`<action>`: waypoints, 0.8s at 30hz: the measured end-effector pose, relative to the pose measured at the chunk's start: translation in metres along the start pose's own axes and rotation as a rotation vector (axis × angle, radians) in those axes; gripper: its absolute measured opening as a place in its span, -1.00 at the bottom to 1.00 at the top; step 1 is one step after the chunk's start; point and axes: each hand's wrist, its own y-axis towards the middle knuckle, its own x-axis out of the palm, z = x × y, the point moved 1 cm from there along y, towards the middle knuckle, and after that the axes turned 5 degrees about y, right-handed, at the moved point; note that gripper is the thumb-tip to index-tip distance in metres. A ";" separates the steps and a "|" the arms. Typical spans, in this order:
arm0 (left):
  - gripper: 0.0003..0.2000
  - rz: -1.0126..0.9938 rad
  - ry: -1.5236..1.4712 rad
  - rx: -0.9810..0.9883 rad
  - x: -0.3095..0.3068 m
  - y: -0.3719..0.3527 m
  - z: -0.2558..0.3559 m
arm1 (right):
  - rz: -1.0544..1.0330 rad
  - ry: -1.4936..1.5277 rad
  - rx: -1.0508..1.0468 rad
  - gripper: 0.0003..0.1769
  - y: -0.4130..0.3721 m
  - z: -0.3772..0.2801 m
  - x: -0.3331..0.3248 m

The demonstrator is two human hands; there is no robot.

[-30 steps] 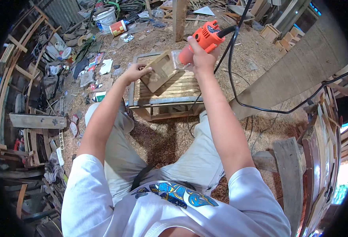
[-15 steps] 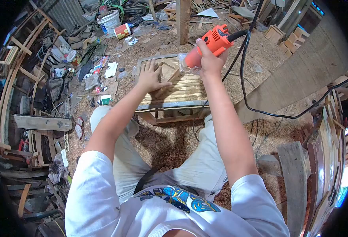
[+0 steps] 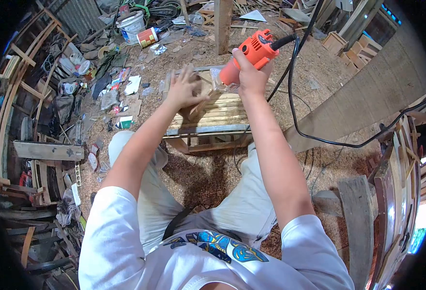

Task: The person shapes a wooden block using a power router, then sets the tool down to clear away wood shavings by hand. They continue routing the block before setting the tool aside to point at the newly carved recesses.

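My right hand (image 3: 252, 81) is wrapped round the body of an orange trim router (image 3: 257, 48). The router is tilted, its clear base by the edge of a flat wooden piece (image 3: 206, 87). Over the left side of that piece lies my left hand (image 3: 184, 92), fingers spread and smeared by motion. Beneath is a low slatted wooden table (image 3: 222, 115) with a grey metal-looking front edge, standing just beyond my knees. A black cord (image 3: 294, 108) runs from the router's top end.
Wood shavings cover the ground. A wooden post (image 3: 223, 29) stands behind the table, and a wide plank (image 3: 363, 99) slants in from the right. Back left are a white bucket (image 3: 131, 28) and a red-and-white can (image 3: 147, 37). Stacked timber lines both sides.
The router and my right hand have shifted slightly left and down. My left hand has moved a little, and the wooden piece under it has turned or tipped slightly.
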 end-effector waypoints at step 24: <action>0.02 -0.325 -0.097 -0.286 -0.029 0.009 0.033 | 0.016 0.008 0.032 -0.42 0.000 0.003 0.006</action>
